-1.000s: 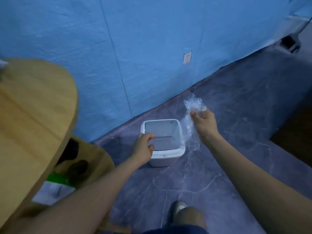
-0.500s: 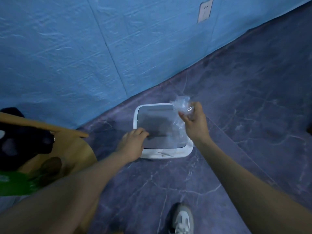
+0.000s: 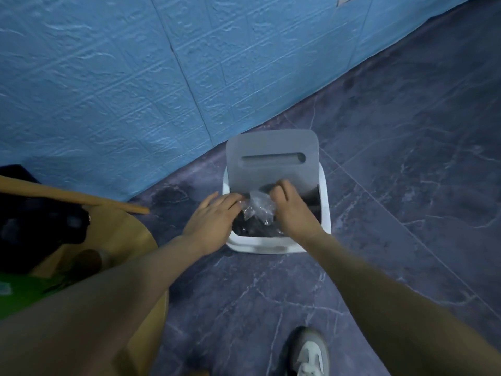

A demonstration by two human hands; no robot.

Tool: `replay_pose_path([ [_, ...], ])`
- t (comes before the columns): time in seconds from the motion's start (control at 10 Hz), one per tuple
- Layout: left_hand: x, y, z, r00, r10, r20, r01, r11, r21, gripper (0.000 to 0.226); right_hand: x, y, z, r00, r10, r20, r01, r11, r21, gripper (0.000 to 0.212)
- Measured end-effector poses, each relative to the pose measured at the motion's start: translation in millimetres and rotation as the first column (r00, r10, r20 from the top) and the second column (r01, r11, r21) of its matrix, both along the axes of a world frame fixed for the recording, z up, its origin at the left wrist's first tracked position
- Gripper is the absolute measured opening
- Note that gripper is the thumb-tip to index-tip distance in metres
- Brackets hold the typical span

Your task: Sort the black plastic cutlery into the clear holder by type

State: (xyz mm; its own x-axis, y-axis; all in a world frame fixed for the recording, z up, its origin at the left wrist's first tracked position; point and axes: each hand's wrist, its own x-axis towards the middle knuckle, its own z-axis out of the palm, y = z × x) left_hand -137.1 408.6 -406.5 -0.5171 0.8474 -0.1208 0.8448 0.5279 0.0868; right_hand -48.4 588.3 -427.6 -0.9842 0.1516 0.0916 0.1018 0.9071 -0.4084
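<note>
Left hand: the left hand (image 3: 210, 222) lay at the bin's left rim, fingers straight and together, tips reaching into the opening beside the wrapper
Right hand: the right hand (image 3: 291, 210) was over the opening, fingers curled and pinching the clear plastic wrapper (image 3: 257, 208)
Wrapper: crumpled, between the two hands, just inside the bin's mouth
Bin: the white bin (image 3: 273, 244) stood on the dark marble floor (image 3: 393, 185) near the blue wall (image 3: 108, 77); its grey swing lid (image 3: 272, 158) was tipped up at the far side; the inside looked dark, contents hard to make out
Cutlery and holder: out of view
Cut off: a wooden table (image 3: 130, 240) at left, a grey shoe (image 3: 309, 354) at the bottom edge
</note>
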Motion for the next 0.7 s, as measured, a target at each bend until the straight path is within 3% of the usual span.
replay_pose_path([
  [0.1, -1.8, 1.7, 0.7, 1.0, 0.007, 0.008, -0.007, 1.0, -0.014, 0.058, 2.8, 2.1, -11.1, 0.996, 0.089, -0.015, -0.082, 0.963, 0.258, 0.039],
  [0.2, -2.1, 3.1, 1.4, 1.0, 0.005, 0.016, -0.005, 1.0, -0.026, 0.06, 3.7, 0.7, -6.7, 0.983, 0.113, 0.146, -0.16, 0.919, 0.361, 0.029],
  [0.3, -1.5, 1.9, 3.7, 1.0, -0.006, 0.019, 0.006, 1.0, -0.028, 0.061, 1.7, -0.6, 0.9, 0.973, 0.063, 0.22, -0.142, 0.92, 0.365, 0.029],
  [0.4, -0.8, 2.7, 5.2, 1.0, -0.009, 0.025, 0.009, 1.0, -0.03, 0.06, 2.8, -0.5, 6.3, 0.936, -0.081, 0.342, 0.01, 0.978, 0.206, 0.034],
  [0.5, 0.5, 4.5, 7.9, 0.999, 0.007, 0.046, -0.004, 0.998, -0.062, 0.06, 11.2, 0.6, 9.8, 0.922, -0.09, 0.376, 0.098, 0.995, -0.004, 0.034],
  [0.6, 1.6, 4.7, 7.2, 0.999, 0.009, 0.035, -0.006, 0.997, -0.078, 0.062, 25.3, -0.9, 10.2, 0.96, -0.013, 0.281, 0.037, 0.996, -0.083, 0.016],
  [0.7, 3.2, 4.3, 9.7, 1.0, 0.0, 0.027, 0.003, 0.994, -0.106, 0.062, 30.8, -1.8, 7.3, 0.962, 0.014, 0.271, 0.004, 0.998, -0.067, 0.018],
])
